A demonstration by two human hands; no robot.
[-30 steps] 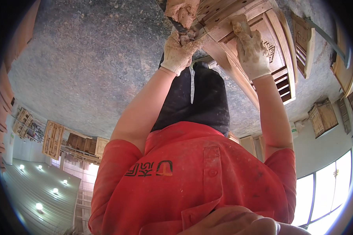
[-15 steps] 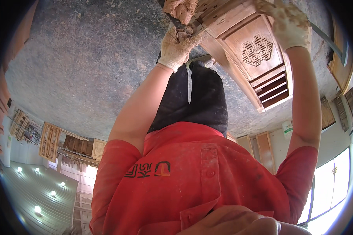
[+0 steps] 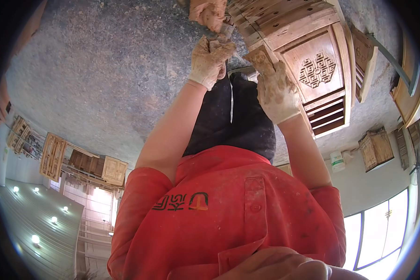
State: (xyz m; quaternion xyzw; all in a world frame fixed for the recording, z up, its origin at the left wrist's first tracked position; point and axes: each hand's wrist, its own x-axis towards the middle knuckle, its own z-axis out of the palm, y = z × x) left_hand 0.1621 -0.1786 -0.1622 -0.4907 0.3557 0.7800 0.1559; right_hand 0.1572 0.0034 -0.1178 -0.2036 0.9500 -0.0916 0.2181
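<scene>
Both of my hands wear whitish gloves smeared with tan paste. My left hand (image 3: 210, 63) is closed on a narrow tool, its form mostly hidden by the fingers. A thick lump of tan putty (image 3: 209, 14) sits just beyond that hand. Level with it to the right, my right hand (image 3: 277, 91) grips a flat, putty-coated scraper (image 3: 261, 57), its blade tilted toward the left hand. Close behind the right hand stands a pale wooden cabinet (image 3: 308, 37) with a carved geometric panel (image 3: 317, 70) and an open slatted section (image 3: 325, 114).
More wooden furniture (image 3: 364, 65) stands right of the cabinet, beside a blue-grey bar (image 3: 389, 60). A wooden box-like piece (image 3: 376, 149) and a white bucket (image 3: 337, 161) are by the right wall. Wooden frames (image 3: 56, 156) line the left. The floor (image 3: 112, 70) is mottled grey.
My right hand has swung left and nearer, from over the cabinet's right side to beside my left hand. The left hand stays almost in place. The view has shifted slightly.
</scene>
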